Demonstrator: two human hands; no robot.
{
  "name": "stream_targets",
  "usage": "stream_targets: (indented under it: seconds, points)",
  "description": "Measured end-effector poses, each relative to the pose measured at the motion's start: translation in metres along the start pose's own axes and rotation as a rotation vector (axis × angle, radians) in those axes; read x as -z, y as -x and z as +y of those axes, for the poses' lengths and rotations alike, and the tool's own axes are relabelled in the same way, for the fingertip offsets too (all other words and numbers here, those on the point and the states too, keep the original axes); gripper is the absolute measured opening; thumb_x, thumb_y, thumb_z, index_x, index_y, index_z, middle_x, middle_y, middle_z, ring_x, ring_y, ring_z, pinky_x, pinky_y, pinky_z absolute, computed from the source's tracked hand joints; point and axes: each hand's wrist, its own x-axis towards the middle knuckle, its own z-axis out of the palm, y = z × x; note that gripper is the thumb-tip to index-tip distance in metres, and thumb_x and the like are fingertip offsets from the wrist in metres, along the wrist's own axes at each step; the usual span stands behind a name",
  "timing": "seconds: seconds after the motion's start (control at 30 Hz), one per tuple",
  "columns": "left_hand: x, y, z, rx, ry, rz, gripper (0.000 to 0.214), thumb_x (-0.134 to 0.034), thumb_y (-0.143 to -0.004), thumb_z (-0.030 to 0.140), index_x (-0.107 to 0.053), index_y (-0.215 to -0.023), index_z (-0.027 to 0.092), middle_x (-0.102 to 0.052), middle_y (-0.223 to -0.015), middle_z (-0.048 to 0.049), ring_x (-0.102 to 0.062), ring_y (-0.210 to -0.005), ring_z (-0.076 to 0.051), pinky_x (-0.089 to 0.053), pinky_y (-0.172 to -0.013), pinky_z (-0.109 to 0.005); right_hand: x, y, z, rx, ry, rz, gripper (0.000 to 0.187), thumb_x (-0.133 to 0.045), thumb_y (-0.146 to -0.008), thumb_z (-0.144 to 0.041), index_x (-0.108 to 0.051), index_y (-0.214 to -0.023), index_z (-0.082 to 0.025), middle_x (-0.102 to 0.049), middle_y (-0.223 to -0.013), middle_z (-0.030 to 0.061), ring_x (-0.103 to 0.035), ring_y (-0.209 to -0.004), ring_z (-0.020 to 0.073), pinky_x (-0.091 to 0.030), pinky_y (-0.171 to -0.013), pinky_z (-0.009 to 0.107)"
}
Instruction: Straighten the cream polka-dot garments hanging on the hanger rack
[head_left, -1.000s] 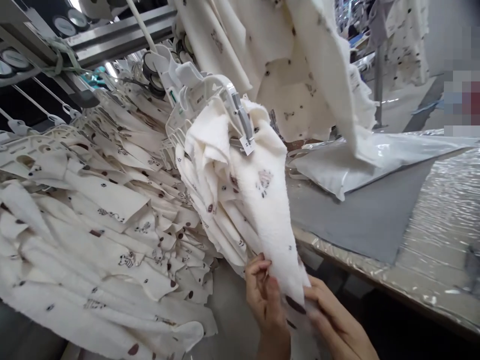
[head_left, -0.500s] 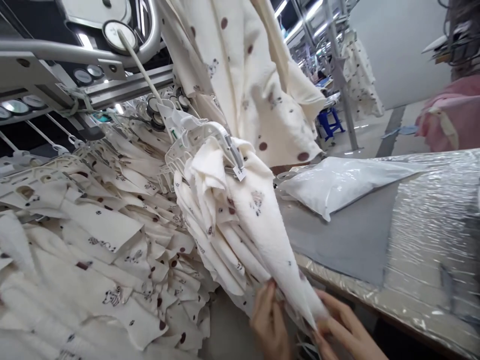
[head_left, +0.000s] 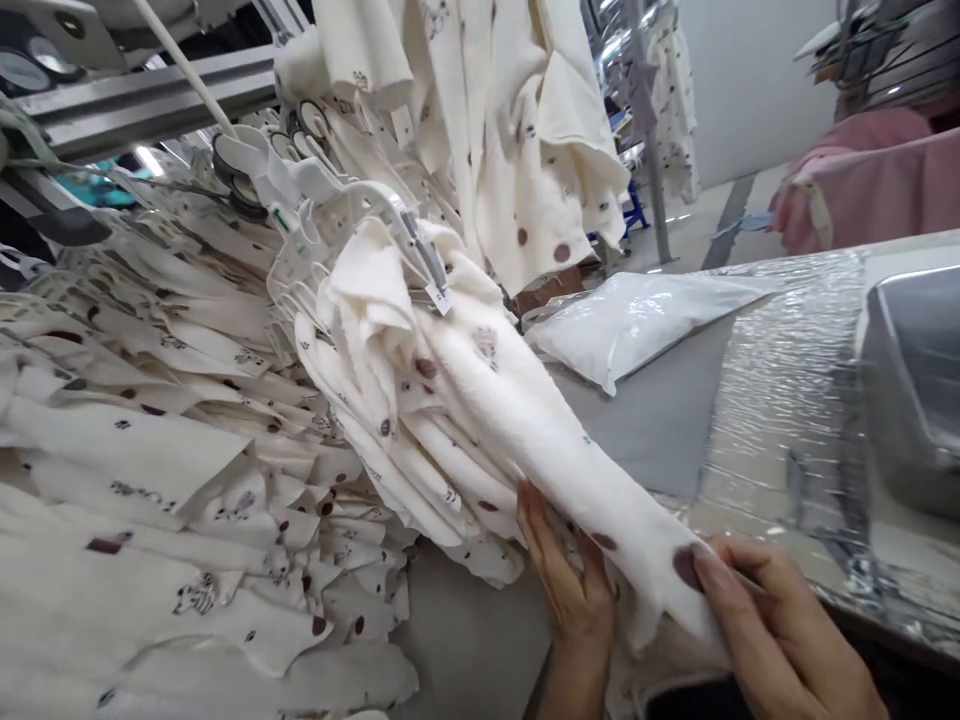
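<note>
A cream fleece garment piece (head_left: 525, 430) with brown dots hangs from a white clip hanger (head_left: 352, 205) and slants down to the lower right. My left hand (head_left: 566, 580) lies under it, fingers pressed against the cloth. My right hand (head_left: 772, 625) pinches its lower end between thumb and fingers. More cream pieces (head_left: 420, 470) hang bunched behind it on the same hanger.
Many cream printed pieces (head_left: 150, 450) hang in rows at the left under a metal rail (head_left: 150, 95). A table wrapped in shiny film (head_left: 780, 400) stands at the right with a white plastic bag (head_left: 637, 320). Cream garments (head_left: 517, 130) hang above; pink cloth (head_left: 870, 185) lies far right.
The view has swung right and down. My hands have pulled the piece's lower end out to the right, so it now slants flatter; my right hand has moved further right along it.
</note>
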Motion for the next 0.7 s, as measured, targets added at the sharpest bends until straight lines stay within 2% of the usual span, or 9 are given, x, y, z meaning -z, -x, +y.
stream_targets:
  seconds: [0.1, 0.2, 0.27, 0.33, 0.4, 0.47, 0.57, 0.63, 0.7]
  points:
    - [-0.005, 0.024, 0.002, -0.128, -0.022, 0.023, 0.071, -0.050, -0.099, 0.045, -0.026, -0.162, 0.023, -0.025, -0.169, -0.0151, -0.028, -0.156, -0.033, -0.032, -0.126, -0.047, 0.004, -0.001, 0.008, 0.012, -0.026, -0.024, 0.021, -0.061, -0.098, -0.045, -0.062, -0.099, -0.024, -0.072, -0.072, -0.0010, -0.069, -0.053, 0.0154, -0.053, -0.047, 0.013]
    - [-0.019, 0.046, -0.007, -0.186, -0.126, 0.041, 0.077, -0.060, -0.094, 0.041, -0.030, -0.161, 0.016, -0.033, -0.164, -0.0220, -0.038, -0.151, -0.035, -0.041, -0.120, -0.046, 0.002, 0.008, 0.018, 0.021, -0.051, -0.202, 0.024, -0.067, -0.093, -0.046, -0.071, -0.096, -0.022, -0.075, -0.081, -0.0007, -0.074, -0.064, 0.0166, -0.057, -0.058, 0.012]
    - [-0.030, 0.050, -0.018, -0.121, -0.137, 0.053, 0.074, -0.066, -0.090, 0.039, -0.042, -0.155, 0.012, -0.043, -0.157, -0.0251, -0.044, -0.147, -0.037, -0.042, -0.119, -0.049, 0.002, 0.016, 0.025, 0.021, -0.047, -0.307, 0.024, -0.067, -0.094, -0.043, -0.073, -0.086, -0.021, -0.073, -0.077, -0.0020, -0.074, -0.066, 0.0168, -0.057, -0.062, 0.011]
    - [-0.032, 0.043, -0.032, 0.034, -0.069, 0.002, 0.060, -0.069, -0.086, 0.034, -0.060, -0.142, 0.014, -0.058, -0.145, -0.0218, -0.054, -0.138, -0.036, -0.044, -0.117, -0.049, 0.004, 0.022, 0.029, 0.021, -0.024, -0.326, 0.027, -0.065, -0.096, -0.042, -0.072, -0.081, -0.021, -0.071, -0.073, -0.0020, -0.073, -0.065, 0.0161, -0.056, -0.063, 0.011]
    - [-0.017, 0.030, -0.047, 0.187, 0.015, -0.048, 0.038, -0.063, -0.089, 0.032, -0.073, -0.123, 0.017, -0.074, -0.122, -0.0156, -0.070, -0.115, -0.030, -0.055, -0.103, -0.043, 0.006, 0.025, 0.032, 0.037, -0.002, -0.302, 0.024, -0.064, -0.097, -0.040, -0.072, -0.084, -0.021, -0.070, -0.075, -0.0009, -0.070, -0.065, 0.0146, -0.055, -0.063, 0.011]
    - [0.012, 0.019, -0.060, 0.272, 0.044, -0.003, 0.032, -0.053, -0.096, 0.034, -0.075, -0.111, 0.016, -0.078, -0.100, -0.0119, -0.075, -0.087, -0.023, -0.061, -0.082, -0.035, 0.006, 0.024, 0.035, 0.055, 0.012, -0.281, 0.021, -0.065, -0.097, -0.039, -0.072, -0.089, -0.022, -0.069, -0.079, 0.0003, -0.068, -0.067, 0.0143, -0.055, -0.064, 0.013]
    - [0.054, 0.022, -0.064, 0.300, 0.017, 0.144, 0.035, -0.049, -0.100, 0.041, -0.071, -0.105, 0.015, -0.075, -0.096, -0.0118, -0.072, -0.087, -0.021, -0.059, -0.080, -0.032, -0.001, 0.021, 0.041, 0.068, 0.031, -0.244, 0.020, -0.064, -0.098, -0.037, -0.074, -0.094, -0.021, -0.073, -0.082, 0.0009, -0.069, -0.068, 0.0157, -0.054, -0.059, 0.014]
    - [0.059, 0.038, -0.053, 0.267, 0.020, 0.151, 0.034, -0.060, -0.093, 0.047, -0.070, -0.105, 0.017, -0.073, -0.103, -0.0120, -0.070, -0.098, -0.023, -0.057, -0.089, -0.033, -0.006, 0.021, 0.042, 0.080, 0.032, -0.230, 0.019, -0.062, -0.098, -0.035, -0.073, -0.094, -0.020, -0.073, -0.081, 0.0002, -0.070, -0.066, 0.0159, -0.053, -0.054, 0.014]
    - [0.039, 0.055, -0.038, 0.249, 0.067, 0.057, 0.044, -0.072, -0.083, 0.050, -0.069, -0.114, 0.018, -0.072, -0.111, -0.0123, -0.069, -0.107, -0.026, -0.055, -0.095, -0.035, -0.006, 0.025, 0.037, 0.109, 0.026, -0.266, 0.015, -0.062, -0.098, -0.032, -0.070, -0.090, -0.022, -0.070, -0.078, -0.0022, -0.068, -0.063, 0.0139, -0.052, -0.055, 0.013]
